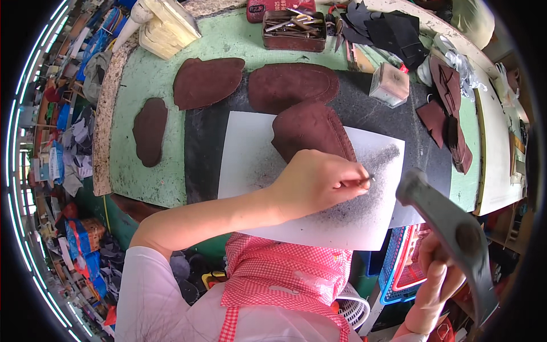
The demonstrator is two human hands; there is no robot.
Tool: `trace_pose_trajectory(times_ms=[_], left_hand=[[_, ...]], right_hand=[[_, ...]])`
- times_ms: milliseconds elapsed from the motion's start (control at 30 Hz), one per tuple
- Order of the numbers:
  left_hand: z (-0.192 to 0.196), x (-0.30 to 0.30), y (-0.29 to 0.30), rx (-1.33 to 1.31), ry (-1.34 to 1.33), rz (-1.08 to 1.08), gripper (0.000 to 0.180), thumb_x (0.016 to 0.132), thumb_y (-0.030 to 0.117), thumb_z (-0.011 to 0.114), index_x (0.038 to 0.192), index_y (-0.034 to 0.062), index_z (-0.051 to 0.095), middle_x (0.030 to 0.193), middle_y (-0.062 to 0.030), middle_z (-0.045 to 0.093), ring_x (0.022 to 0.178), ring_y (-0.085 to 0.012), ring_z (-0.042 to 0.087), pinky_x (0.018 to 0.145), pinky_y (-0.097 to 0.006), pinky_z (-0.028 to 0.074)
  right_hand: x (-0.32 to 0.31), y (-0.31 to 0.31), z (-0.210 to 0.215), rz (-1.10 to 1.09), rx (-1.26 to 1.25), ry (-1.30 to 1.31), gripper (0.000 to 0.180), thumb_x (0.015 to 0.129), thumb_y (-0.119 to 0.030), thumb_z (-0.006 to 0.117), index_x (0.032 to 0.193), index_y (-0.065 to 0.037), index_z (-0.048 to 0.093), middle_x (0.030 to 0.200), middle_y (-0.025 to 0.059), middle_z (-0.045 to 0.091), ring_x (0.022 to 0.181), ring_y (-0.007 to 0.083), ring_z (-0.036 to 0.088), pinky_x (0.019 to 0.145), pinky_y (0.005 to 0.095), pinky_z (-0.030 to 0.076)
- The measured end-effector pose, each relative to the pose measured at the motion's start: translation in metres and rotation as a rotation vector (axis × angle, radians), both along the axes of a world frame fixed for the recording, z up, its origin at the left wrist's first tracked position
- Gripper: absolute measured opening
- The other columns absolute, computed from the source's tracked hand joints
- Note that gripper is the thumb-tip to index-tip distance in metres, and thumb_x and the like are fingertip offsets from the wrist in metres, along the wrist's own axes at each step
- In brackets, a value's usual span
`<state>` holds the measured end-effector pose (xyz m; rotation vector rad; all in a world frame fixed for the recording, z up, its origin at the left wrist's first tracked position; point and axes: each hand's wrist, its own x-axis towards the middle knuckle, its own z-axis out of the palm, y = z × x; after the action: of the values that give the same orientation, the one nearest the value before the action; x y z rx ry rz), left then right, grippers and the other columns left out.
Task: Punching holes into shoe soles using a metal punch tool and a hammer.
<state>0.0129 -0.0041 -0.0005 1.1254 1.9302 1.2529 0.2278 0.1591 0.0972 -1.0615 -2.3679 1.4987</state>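
My left hand (pixel 319 182) rests on a white, grey-smudged sheet (pixel 250 154) and pinches a small metal punch (pixel 364 181) upright against the edge of a dark red-brown leather piece (pixel 310 128). My right hand (pixel 436 268) is raised at the lower right, gripping the handle of a grey metal hammer (pixel 450 225) whose head hangs above the sheet's right edge. The sheet lies on a black mat (pixel 376 108) on a green worktable (pixel 148 68).
Three more brown leather pieces (pixel 208 81) (pixel 293 85) (pixel 150 131) lie behind and left. A tin of metal tools (pixel 294 29), a small clear box (pixel 390 84), black scraps (pixel 393 31) and brown straps (pixel 450 108) sit at the back and right. Blue crates (pixel 399 268) stand below.
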Motion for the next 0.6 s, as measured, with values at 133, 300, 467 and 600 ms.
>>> trace_pose_trajectory(times_ms=[133,300,467,600], left_hand=[[-0.006,0.004,0.0,0.234,0.426,-0.061,0.013,0.082,0.01,0.071,0.094,0.0073,0.068,0.081,-0.0027,0.068,0.069,-0.0076,0.065,0.058,-0.023,0.049],[0.002,-0.01,0.003,0.044,-0.447,0.0,0.011,0.088,0.004,0.066,0.098,-0.0012,0.064,0.09,-0.0033,0.068,0.089,-0.0059,0.063,0.08,-0.022,0.052],[-0.001,-0.008,0.0,0.046,-0.351,-0.066,0.013,0.086,0.003,0.067,0.098,-0.0014,0.065,0.092,-0.0048,0.07,0.088,-0.0072,0.066,0.079,-0.022,0.053],[0.0,-0.005,-0.001,0.045,-0.206,-0.06,0.016,0.083,0.004,0.069,0.098,0.0,0.066,0.091,-0.0059,0.07,0.083,-0.0085,0.068,0.072,-0.022,0.054]], right_hand=[[-0.032,0.007,0.003,0.515,0.088,-0.026,0.02,0.095,-0.01,0.055,0.108,0.004,0.058,0.092,0.0145,0.062,0.077,0.0192,0.058,0.07,0.0298,0.047],[-0.031,-0.002,-0.012,0.325,0.011,0.244,0.039,0.1,-0.036,0.046,0.103,0.003,0.049,0.066,-0.0002,0.042,0.052,0.0044,0.033,0.047,0.0202,0.025],[-0.025,0.001,-0.015,0.358,0.071,0.243,0.039,0.1,-0.035,0.048,0.107,0.003,0.049,0.066,-0.0002,0.043,0.052,0.0032,0.034,0.047,0.0189,0.025],[-0.015,-0.004,-0.008,0.22,0.155,0.17,0.059,0.094,-0.05,0.054,0.118,0.004,0.051,0.064,-0.0017,0.043,0.051,0.002,0.033,0.048,0.0191,0.025]])
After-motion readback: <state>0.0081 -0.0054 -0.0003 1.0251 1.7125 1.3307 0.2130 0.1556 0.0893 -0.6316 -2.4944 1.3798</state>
